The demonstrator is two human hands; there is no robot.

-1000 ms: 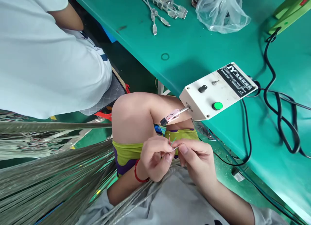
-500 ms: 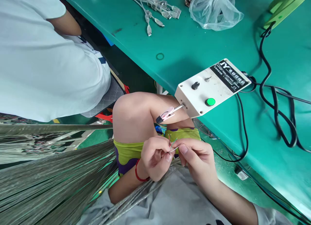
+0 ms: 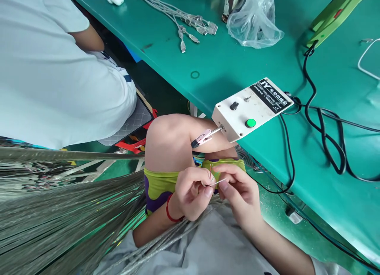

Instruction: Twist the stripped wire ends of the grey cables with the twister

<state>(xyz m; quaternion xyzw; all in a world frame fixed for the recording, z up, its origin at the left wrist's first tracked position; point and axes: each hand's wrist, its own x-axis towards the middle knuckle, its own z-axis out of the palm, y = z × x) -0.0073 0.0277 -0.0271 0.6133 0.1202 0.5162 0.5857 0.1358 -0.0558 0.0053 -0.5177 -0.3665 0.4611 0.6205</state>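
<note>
1. Since the earlier frame, my view has swung slightly, so the boxy white machine with a black label and green button (image 3: pixel 252 109) sits further left; the index finger of the right hand (image 3: pixel 245 196) has lifted away from its thumb.
2. That hand is loosely spread, the white wire's end lying by the thumb; I cannot tell whether they touch.
3. The left hand (image 3: pixel 192 196), a red cord around its wrist, is pinched tight on the thin red and white wires (image 3: pixel 218 183), which stick out between the two hands, above the lap.
4. A gap separates these fingertips from the pink clip with a black tip (image 3: pixel 203 137) on the machine's metal shaft, which points out past the table edge.
5. That edge of the green tabletop (image 3: pixel 231 65) runs diagonally from upper left to lower right; the machine overhangs it slightly.
6. Long grey cables (image 3: pixel 74 215) crowd my lower left, some crossing the lap under the left forearm.
7. On the tabletop I see clear-plugged USB cables (image 3: pixel 212 28), a crumpled transparent plastic bag (image 3: pixel 253 25) and a looping black cord (image 3: pixel 344 158).
8. A person in a white shirt (image 3: pixel 59 81) sits at left.
</note>
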